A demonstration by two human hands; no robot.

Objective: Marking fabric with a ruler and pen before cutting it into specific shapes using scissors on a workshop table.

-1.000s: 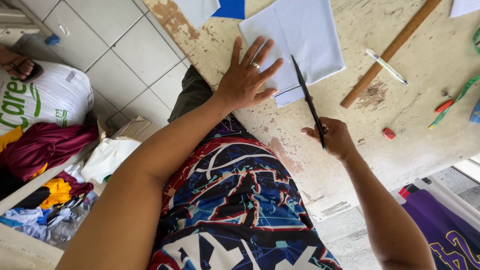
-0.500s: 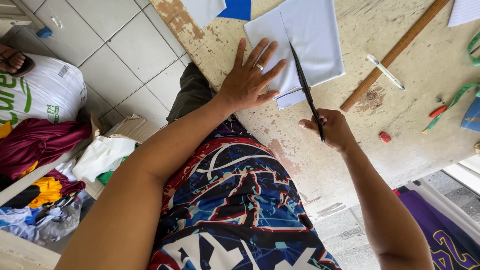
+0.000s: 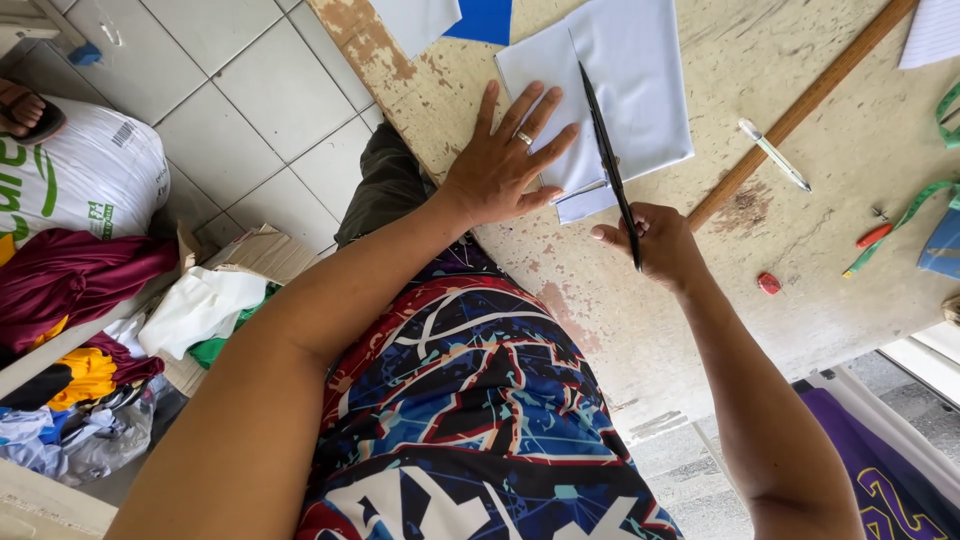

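Observation:
My left hand (image 3: pixel 505 160) lies flat, fingers spread, on the near left part of a pale blue-white piece of cloth (image 3: pixel 640 80) on a worn table (image 3: pixel 640 320). A ring is on one finger. My right hand (image 3: pixel 655 245) grips the handles of long black scissors (image 3: pixel 605 150), whose blades point away from me and run into the cloth along its middle. The cloth looks folded, with a lower layer showing at its near edge.
A long wooden ruler (image 3: pixel 800 105), a white pen (image 3: pixel 773 153), a green measuring tape (image 3: pixel 900 220), small red bits (image 3: pixel 769 283) and blue cloth (image 3: pixel 485 18) lie on the table. On the tiled floor at left stand a white sack (image 3: pixel 80 180) and piled fabric (image 3: pixel 80 300).
The scissors and my right hand have advanced a little further into the cloth. My left hand stays pressed on the fabric. The view shifted slightly.

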